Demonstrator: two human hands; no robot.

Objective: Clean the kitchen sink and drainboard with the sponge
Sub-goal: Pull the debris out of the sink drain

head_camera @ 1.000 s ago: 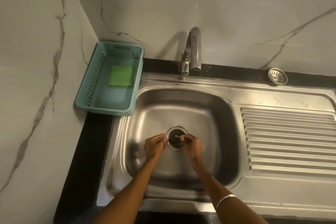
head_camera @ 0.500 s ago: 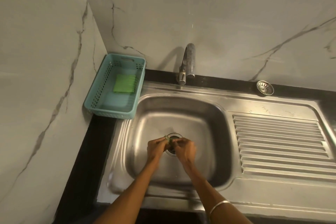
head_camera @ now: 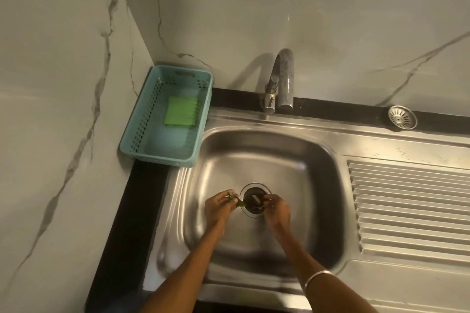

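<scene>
While the steel sink fills mid-frame, the ribbed drainboard is cut off at right. Upper left, the sponge lies in a teal basket. The left hand pinches green scraps; the right hand curls at the drain, its hold unclear.

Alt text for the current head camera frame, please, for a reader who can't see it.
Both hands work at the open drain of a steel sink: the left hand pinches small green scraps, the right hand reaches at the drain's rim. A green sponge lies untouched in a teal basket left of the faucet; the ribbed drainboard lies right.
</scene>
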